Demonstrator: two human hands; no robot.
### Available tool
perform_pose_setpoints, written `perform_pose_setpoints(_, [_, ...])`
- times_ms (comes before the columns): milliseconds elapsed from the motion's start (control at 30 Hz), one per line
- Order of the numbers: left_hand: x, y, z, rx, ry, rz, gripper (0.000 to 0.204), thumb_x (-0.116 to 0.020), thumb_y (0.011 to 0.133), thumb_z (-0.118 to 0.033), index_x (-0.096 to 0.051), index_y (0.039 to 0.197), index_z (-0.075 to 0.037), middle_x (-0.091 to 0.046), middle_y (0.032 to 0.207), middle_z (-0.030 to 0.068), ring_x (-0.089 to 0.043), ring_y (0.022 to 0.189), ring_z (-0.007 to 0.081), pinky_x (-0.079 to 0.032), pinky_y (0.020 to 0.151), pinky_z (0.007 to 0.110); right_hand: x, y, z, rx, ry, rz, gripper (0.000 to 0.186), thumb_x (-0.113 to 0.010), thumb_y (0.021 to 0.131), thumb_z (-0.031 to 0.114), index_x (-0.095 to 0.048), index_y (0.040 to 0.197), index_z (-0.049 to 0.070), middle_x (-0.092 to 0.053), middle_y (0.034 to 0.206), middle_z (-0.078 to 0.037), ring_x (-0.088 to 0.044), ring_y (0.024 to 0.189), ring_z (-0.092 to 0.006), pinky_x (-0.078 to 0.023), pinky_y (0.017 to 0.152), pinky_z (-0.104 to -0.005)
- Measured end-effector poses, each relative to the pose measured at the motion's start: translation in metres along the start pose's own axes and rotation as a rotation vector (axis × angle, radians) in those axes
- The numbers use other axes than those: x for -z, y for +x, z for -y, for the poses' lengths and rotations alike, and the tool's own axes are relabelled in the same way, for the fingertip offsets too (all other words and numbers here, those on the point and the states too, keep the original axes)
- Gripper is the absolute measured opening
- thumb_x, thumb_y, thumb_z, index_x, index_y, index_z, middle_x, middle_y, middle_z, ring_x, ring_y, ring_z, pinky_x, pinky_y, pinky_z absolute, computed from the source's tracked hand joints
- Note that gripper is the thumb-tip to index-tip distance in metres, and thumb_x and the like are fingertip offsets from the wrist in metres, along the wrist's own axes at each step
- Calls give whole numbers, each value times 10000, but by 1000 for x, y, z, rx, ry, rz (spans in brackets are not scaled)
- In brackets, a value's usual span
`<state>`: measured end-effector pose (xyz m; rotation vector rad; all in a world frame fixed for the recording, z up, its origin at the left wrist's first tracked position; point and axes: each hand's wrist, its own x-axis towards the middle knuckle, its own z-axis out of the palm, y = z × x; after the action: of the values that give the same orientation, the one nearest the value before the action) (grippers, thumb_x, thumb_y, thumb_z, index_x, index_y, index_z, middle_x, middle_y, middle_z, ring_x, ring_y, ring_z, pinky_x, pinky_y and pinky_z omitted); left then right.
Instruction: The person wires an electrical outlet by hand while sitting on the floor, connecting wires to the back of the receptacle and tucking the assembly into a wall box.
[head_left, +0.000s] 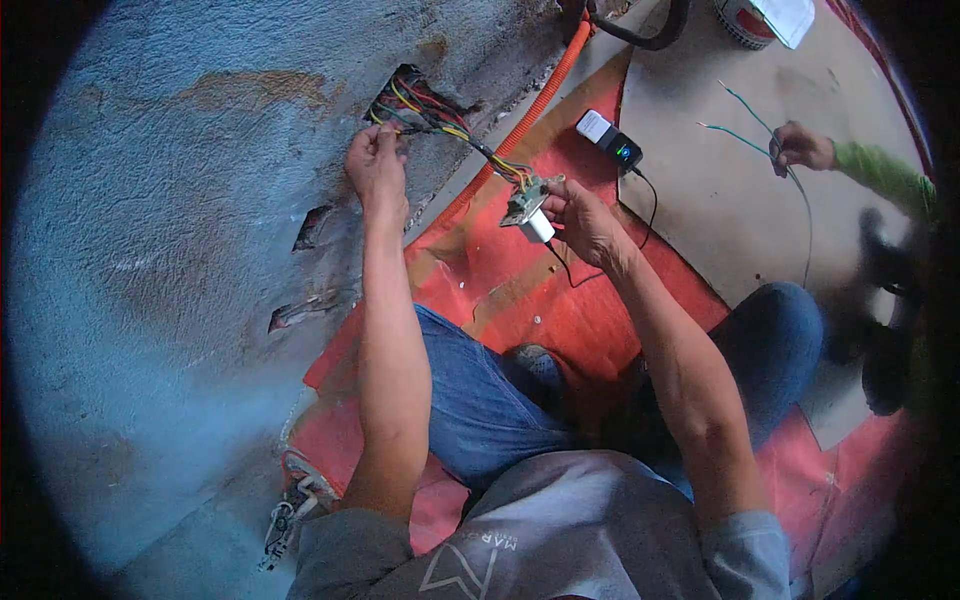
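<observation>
My right hand (590, 222) is closed on the edge of an electrical wall fitting (522, 208), a greyish frame with a white block on its lower side. Out of its back runs a bundle of wires (480, 148), yellow, red and dark, up to a rough wall opening (400, 92). At the lower left rim of that opening my left hand (380, 165) pinches a thin yellow-and-green wire (380, 118) between thumb and fingers. The exact grip point is partly hidden by the fingertips.
A co-worker's hand (800, 148) at the right holds green wires (745, 130). An orange corrugated conduit (545, 95) runs along the wall's foot. A black device (622, 150) with a cable lies on the red floor covering (590, 320). A bucket (745, 22) stands far right.
</observation>
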<state>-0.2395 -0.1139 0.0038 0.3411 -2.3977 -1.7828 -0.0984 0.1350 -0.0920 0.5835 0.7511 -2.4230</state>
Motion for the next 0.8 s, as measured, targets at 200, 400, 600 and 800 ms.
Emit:
perform_pose_setpoints(200, [7,8,12,-23,113,-28,171,-697,990,-190,-661,1072,-45,-692,904,19,-641,783,108,-507,642,262,5,4,-1,5,-7,-2,294,-615,972,364,-639,1134,120,-722,954,-9,-634,897,-152,-442,944,-374])
perform_pose_setpoints(400, [1,6,10,-233,402,-113,206,-711,965,-163,-630,1066,-2,-682,876,62,-643,747,145,-493,653,276,11,6,-7,37,30,-2,264,-637,962,329,-648,1112,113,-721,943,-4,-639,834,-121,-473,883,-334])
perform_pose_setpoints(600, [-9,-7,-6,-580,546,-179,230,-663,942,-45,-558,1133,26,-597,803,63,-590,708,165,-493,670,316,11,6,-8,55,6,38,260,-629,969,319,-648,1117,106,-721,943,-2,-653,849,-111,-482,865,-321])
perform_pose_setpoints(800, [-18,-21,-22,-517,606,17,360,-627,919,-22,-575,1274,-38,-617,773,73,-611,692,198,-498,679,366,10,6,-9,61,5,-3,247,-602,989,301,-651,1118,96,-712,942,3,-655,849,-107,-493,842,-316])
